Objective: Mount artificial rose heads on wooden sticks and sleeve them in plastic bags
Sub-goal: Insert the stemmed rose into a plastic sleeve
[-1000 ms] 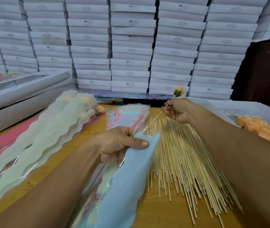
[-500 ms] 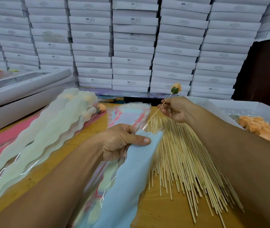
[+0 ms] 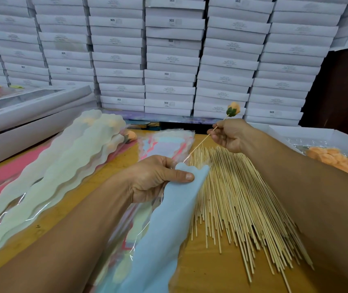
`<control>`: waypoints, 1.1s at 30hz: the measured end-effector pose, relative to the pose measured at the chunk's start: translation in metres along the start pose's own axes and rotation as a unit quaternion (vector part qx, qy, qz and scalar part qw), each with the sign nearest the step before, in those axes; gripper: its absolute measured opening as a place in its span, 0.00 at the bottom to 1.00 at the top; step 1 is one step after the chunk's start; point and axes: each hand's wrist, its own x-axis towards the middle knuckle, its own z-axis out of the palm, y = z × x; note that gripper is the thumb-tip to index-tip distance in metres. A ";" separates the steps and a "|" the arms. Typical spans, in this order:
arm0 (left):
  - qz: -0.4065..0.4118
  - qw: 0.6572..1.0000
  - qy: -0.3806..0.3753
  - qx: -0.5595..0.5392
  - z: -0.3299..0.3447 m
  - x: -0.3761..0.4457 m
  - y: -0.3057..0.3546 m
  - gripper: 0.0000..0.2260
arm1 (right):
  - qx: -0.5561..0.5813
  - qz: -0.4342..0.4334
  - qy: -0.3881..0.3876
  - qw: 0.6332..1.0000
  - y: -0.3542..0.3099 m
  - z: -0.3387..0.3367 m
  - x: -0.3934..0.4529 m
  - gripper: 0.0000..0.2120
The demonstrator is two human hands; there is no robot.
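Note:
My left hand point(image 3: 158, 176) pinches the scalloped top of a light blue plastic bag point(image 3: 164, 233), thumb on its front. My right hand point(image 3: 230, 134) grips a thin wooden stick point(image 3: 200, 142) that carries an orange rose head point(image 3: 233, 109) with green leaves at its far end. The stick slants down to the left, and its lower tip sits at the bag's mouth beside my left fingers. Whether the tip is inside the bag is hard to tell.
A fan of loose wooden sticks point(image 3: 238, 206) lies on the wooden table point(image 3: 207, 273) under my right arm. Sleeved roses in pale green bags point(image 3: 63, 166) lie at the left. A stack of coloured bags point(image 3: 164, 144), a box of orange rose heads point(image 3: 342, 163) and stacked white boxes point(image 3: 169, 60) surround them.
My right hand has drawn slightly back and up with the stick and rose. The left hand keeps its hold on the blue bag, almost unmoved.

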 end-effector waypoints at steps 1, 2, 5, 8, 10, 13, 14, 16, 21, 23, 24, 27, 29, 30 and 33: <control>0.001 1.000 0.003 -0.002 0.001 -0.001 0.001 0.25 | 0.001 -0.001 -0.003 1.000 0.000 0.000 -0.001 0.09; 0.002 1.000 0.006 -0.003 0.002 -0.001 0.001 0.25 | 0.002 -0.001 -0.006 1.000 -0.001 0.001 -0.002 0.09; 0.016 0.999 0.034 0.016 0.003 -0.002 0.000 0.31 | -0.006 -0.005 -0.026 1.000 -0.001 0.003 -0.005 0.09; 0.029 0.998 0.058 0.015 0.007 -0.003 -0.001 0.32 | -0.017 -0.012 -0.037 0.999 0.001 0.007 -0.007 0.08; 0.036 0.996 0.077 0.020 0.010 -0.005 0.001 0.30 | -0.022 -0.013 -0.040 0.999 0.001 0.009 -0.007 0.08; 0.026 0.991 0.130 0.017 0.013 -0.004 0.005 0.28 | -0.027 -0.012 -0.039 0.999 0.002 0.008 -0.005 0.07; 0.020 0.989 0.149 0.010 0.012 -0.002 0.005 0.26 | -0.030 -0.011 -0.035 0.999 0.002 0.007 -0.005 0.07; 0.013 0.987 0.158 0.000 0.010 0.000 0.004 0.21 | -0.035 -0.015 -0.022 0.999 0.002 0.004 -0.004 0.07; 0.010 0.993 0.115 -0.011 0.008 -0.001 0.001 0.15 | -0.023 -0.031 0.035 0.999 -0.002 -0.006 0.002 0.08; 0.023 0.995 0.095 -0.011 0.007 -0.001 0.000 0.14 | -0.013 -0.035 0.054 0.998 -0.003 -0.012 0.004 0.08; 0.030 0.996 0.082 -0.008 0.007 -0.001 0.000 0.14 | -0.008 -0.035 0.059 0.998 -0.003 -0.014 0.005 0.08; 0.042 0.998 0.051 0.005 0.006 -0.001 0.000 0.15 | 0.003 -0.027 0.058 0.998 -0.003 -0.018 0.004 0.08; 0.046 0.998 0.045 -0.008 0.005 0.000 -0.001 0.15 | 0.008 -0.022 0.052 0.998 -0.003 -0.019 0.003 0.09; 0.048 0.998 0.044 -0.021 0.004 0.001 -0.001 0.13 | 0.011 -0.019 0.050 0.999 -0.004 -0.019 0.002 0.09; 0.055 0.997 0.040 -0.037 0.002 0.002 -0.001 0.10 | 0.021 -0.014 0.042 0.999 -0.006 -0.019 0.001 0.11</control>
